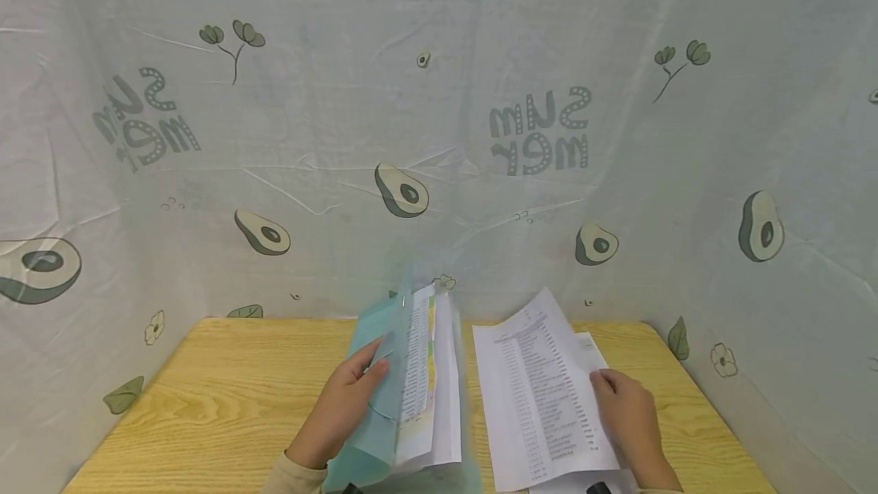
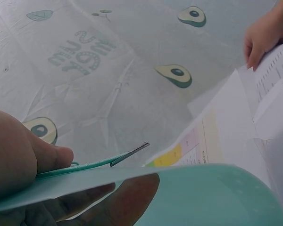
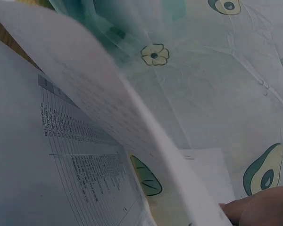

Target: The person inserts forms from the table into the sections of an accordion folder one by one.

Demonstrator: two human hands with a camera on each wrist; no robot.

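Note:
A translucent teal document folder (image 1: pixel 373 433) stands partly open at the middle of the table, with an elastic cord and a metal tip on its flap in the left wrist view. My left hand (image 1: pixel 346 406) grips that flap, thumb on one side and fingers on the other. Inside the folder are printed sheets (image 1: pixel 418 387), one with yellow and green bands. Right of the folder, my right hand (image 1: pixel 627 414) pinches the right edge of some printed papers (image 1: pixel 538 402). These papers are apart from the folder, and the front one bends.
The wooden table (image 1: pixel 226 395) has a light yellow grain. A pale plastic sheet (image 1: pixel 329 97) with avocado prints hangs as walls behind it and along both sides.

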